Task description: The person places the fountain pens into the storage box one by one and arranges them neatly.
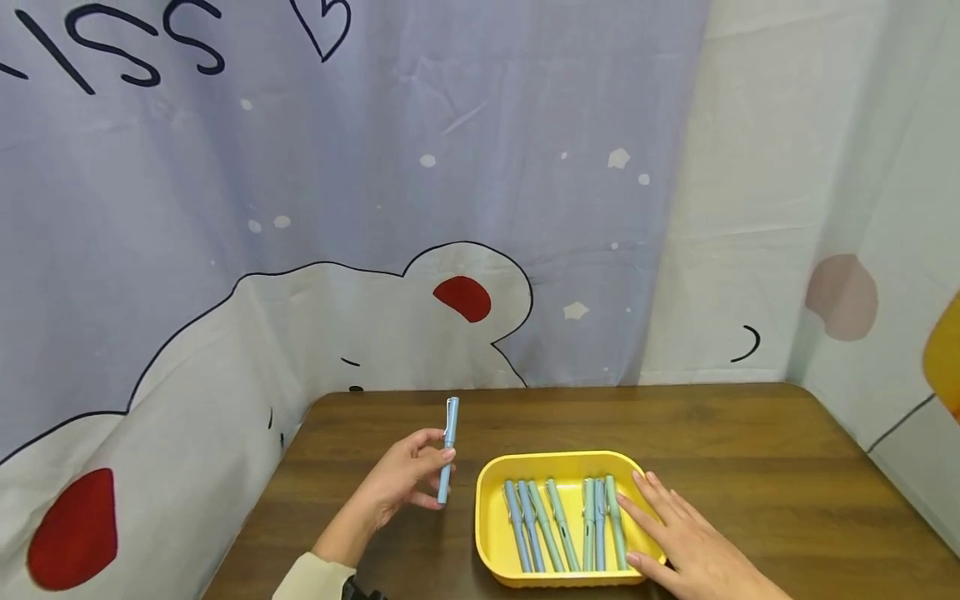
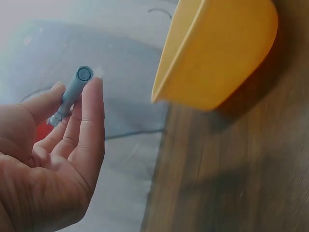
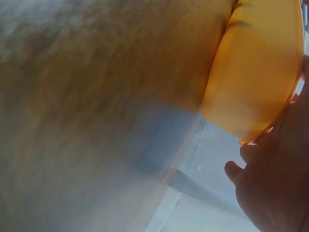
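My left hand (image 1: 410, 472) pinches a light blue pen (image 1: 450, 429) between thumb and fingers, left of the yellow basket (image 1: 486, 517). The pen is nearly upright, its silver clip at the top in the head view; the left wrist view shows its round end (image 2: 85, 73) facing the camera. Inside the basket several green pens (image 1: 561, 521) and blue pens (image 1: 517, 525) lie side by side. My right hand (image 1: 693, 542) lies over the basket's right rim with fingers spread, the fingertips reaching just inside by the rightmost green pen (image 1: 615, 523).
The basket stands on a brown wooden table (image 1: 750, 467) near its front edge. Behind the table hangs a printed curtain (image 1: 570, 208) with cartoon shapes, and a white curtain (image 1: 900, 400) borders the right side.
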Demonstrator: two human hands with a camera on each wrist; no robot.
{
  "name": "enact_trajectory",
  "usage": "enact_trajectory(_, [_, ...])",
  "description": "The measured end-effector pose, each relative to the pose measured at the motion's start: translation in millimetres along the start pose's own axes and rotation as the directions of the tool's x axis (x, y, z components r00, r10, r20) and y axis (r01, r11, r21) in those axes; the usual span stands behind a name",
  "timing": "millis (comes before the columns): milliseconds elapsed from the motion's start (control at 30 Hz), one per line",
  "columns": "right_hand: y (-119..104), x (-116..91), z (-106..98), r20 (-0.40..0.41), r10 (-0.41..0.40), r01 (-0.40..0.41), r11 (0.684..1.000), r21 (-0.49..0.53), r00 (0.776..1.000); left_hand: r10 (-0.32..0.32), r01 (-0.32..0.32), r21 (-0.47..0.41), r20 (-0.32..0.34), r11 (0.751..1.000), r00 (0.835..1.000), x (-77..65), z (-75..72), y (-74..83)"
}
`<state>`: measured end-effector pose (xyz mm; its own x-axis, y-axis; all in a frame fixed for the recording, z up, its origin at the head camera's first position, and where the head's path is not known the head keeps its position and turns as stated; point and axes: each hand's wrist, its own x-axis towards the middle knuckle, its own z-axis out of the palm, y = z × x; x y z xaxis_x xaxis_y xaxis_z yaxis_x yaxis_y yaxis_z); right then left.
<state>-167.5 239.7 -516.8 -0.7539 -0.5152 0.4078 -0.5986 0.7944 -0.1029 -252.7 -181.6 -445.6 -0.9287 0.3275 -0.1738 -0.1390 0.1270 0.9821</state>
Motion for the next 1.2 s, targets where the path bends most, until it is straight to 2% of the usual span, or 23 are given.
enact_trajectory(167, [-1, -1, -1, 0.003, 0.001, -0.001, 1.0, -0.005, 1.0, -0.001, 0.003, -0.032, 0.058, 0.999, 0.998, -7.1, 19.0, -1.5])
enact_trajectory(333, [-2, -2, -1, 0.018, 0.011, -0.011, 1.0, 0.004, 1.0, 0.0, 0.006, -0.056, 0.106, 0.998, 0.994, -12.0, 44.4, -3.0])
enact_trajectory(500, [0, -2, 0, 0.007, 0.001, -0.001, 1.0, -0.003, 1.0, -0.002, 0.019, -0.089, 0.189, 0.996, 0.982, -14.6, 66.2, -3.7])
enact_trajectory(667, [1, -2, 1, -0.008, -0.011, 0.011, 1.0, -0.008, 1.0, -0.012, 0.044, -0.124, 0.249, 0.991, 0.968, -13.4, 80.3, -6.9])
enact_trajectory(767, [0, -2, 2, -0.015, -0.015, 0.015, 1.0, -0.008, 1.0, -0.01, 0.05, -0.145, 0.263, 0.988, 0.965, -11.1, 86.6, -9.9])
enact_trajectory(933, [0, -3, 2, -0.006, -0.003, 0.003, 1.0, -0.004, 1.0, 0.002, 0.042, -0.168, 0.254, 0.985, 0.967, -6.0, 96.2, -13.5])
enact_trajectory(1200, [0, -1, 1, 0.004, 0.005, -0.005, 1.0, -0.002, 1.0, -0.016, 0.041, -0.108, 0.223, 0.993, 0.975, 1.3, 111.4, -16.4])
